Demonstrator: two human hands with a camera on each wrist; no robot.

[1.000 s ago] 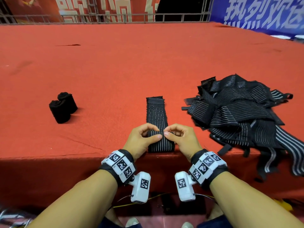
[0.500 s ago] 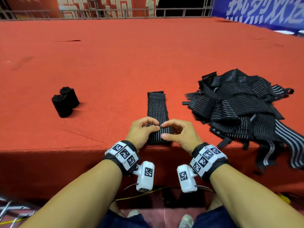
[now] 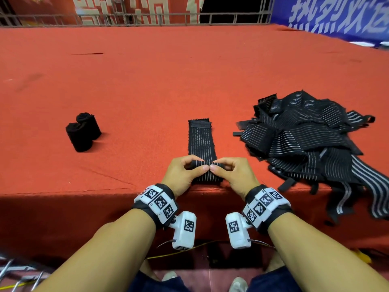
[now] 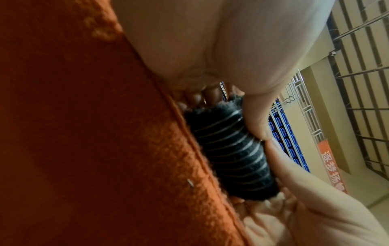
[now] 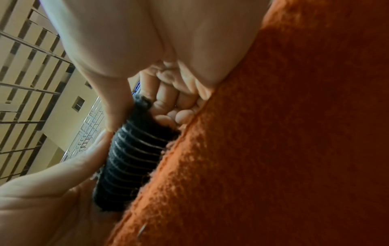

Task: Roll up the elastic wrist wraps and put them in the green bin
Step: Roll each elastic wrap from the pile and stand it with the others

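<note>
Since a moment ago, the wrist wrap's near end is curled into a small roll. Left hand and right hand both pinch it on the red worktop.

Black wristbands, white tagged cameras

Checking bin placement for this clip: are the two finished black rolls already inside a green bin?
No. The two rolled wraps lie directly on the red carpet, and no green bin is visible.

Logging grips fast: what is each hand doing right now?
Left hand: pinching the wrist wrap at its rolled near end.
Right hand: pinching the same rolled end.
</note>
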